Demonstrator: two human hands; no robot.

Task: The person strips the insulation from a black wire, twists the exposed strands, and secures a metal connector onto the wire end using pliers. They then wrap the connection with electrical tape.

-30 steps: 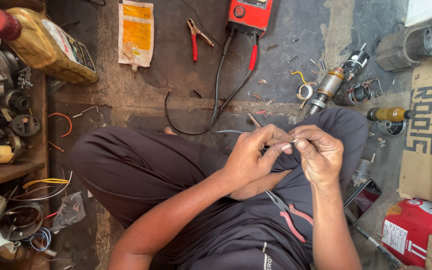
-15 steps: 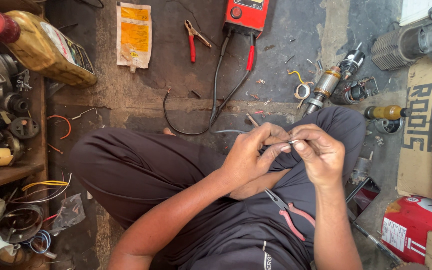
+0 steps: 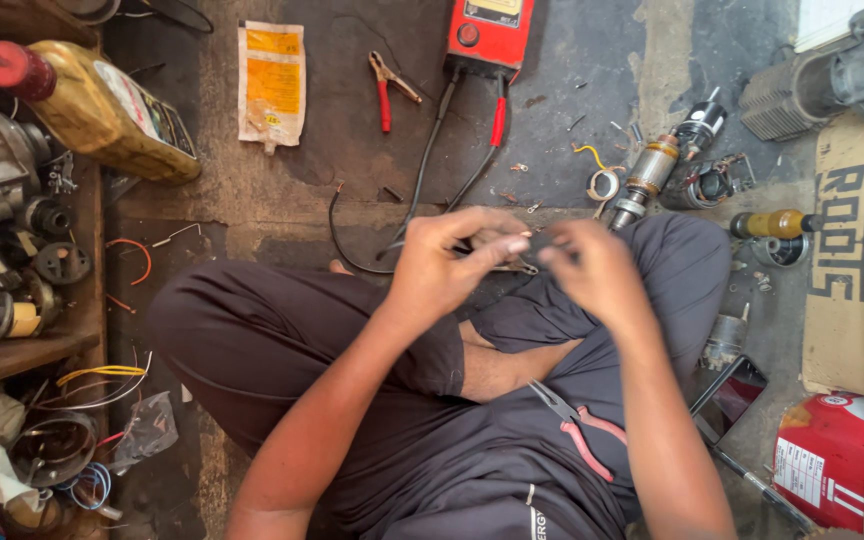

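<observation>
Both hands have drawn slightly apart since a second ago, above the crossed knees. The left hand (image 3: pixel 447 262) pinches a thin metal wire piece (image 3: pixel 512 266), fingers closed on it. The right hand (image 3: pixel 592 268) is blurred; I cannot tell whether it grips anything.

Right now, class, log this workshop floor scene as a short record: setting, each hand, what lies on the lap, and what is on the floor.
Setting: person seated cross-legged on a concrete floor
Left hand: pinches a small metal part, too blurred to identify
Right hand: meets the left at that part
Lap: pink-handled pliers
Floor ahead: red meter with leads, red-handled pliers, motor armature
Floor left: yellow oil bottle
</observation>
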